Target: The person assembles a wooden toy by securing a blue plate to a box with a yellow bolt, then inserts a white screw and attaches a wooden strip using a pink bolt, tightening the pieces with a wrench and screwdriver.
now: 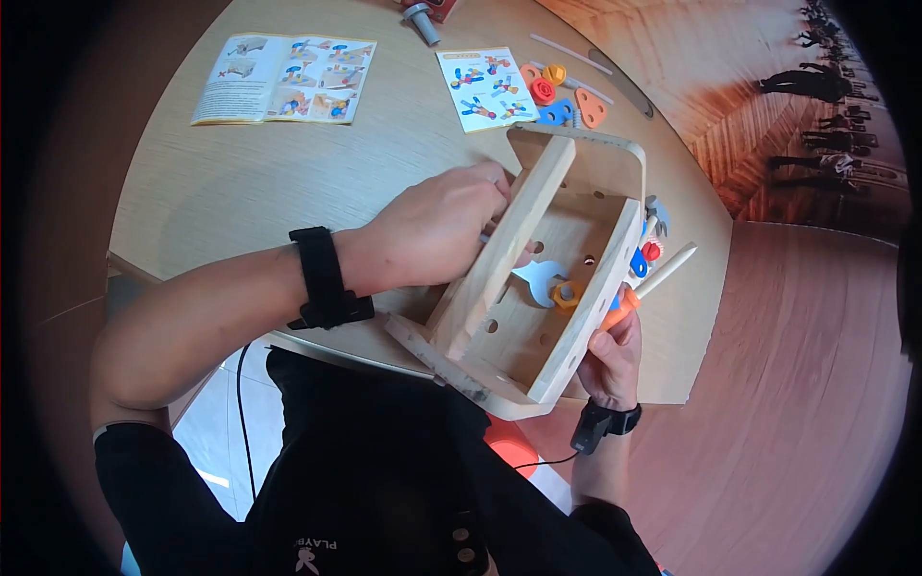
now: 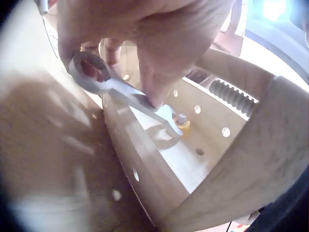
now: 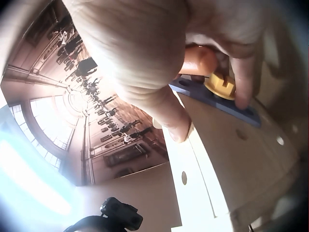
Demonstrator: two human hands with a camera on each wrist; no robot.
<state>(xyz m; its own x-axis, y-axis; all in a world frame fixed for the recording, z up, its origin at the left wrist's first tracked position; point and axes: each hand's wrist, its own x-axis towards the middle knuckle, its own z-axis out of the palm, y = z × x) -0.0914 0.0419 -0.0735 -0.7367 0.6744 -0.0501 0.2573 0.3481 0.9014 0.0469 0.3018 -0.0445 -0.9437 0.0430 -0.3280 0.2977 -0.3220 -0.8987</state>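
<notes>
A wooden toolbox (image 1: 629,259) is tilted above the table. My left hand (image 1: 442,226) reaches under its handle bar and, in the left wrist view, pinches a grey-blue wrench (image 2: 128,94). The wrench's forked end lies beside a yellow nut (image 1: 567,295) with a bolt end showing, inside the box. My right hand (image 1: 615,360) grips the box's outer side; its thumb rests on the rim and a finger touches a blue strip (image 3: 227,105) with a yellow bolt head (image 3: 221,86). An orange-handled tool (image 1: 624,305) lies against this hand, its pale shaft pointing outward.
An open instruction booklet (image 1: 283,82) and a picture sheet (image 1: 483,88) lie at the back of the table (image 1: 182,178). Behind the box are an orange plate (image 1: 591,108), a blue piece (image 1: 555,113) and other parts. A grey bolt (image 1: 421,24) lies near the far edge.
</notes>
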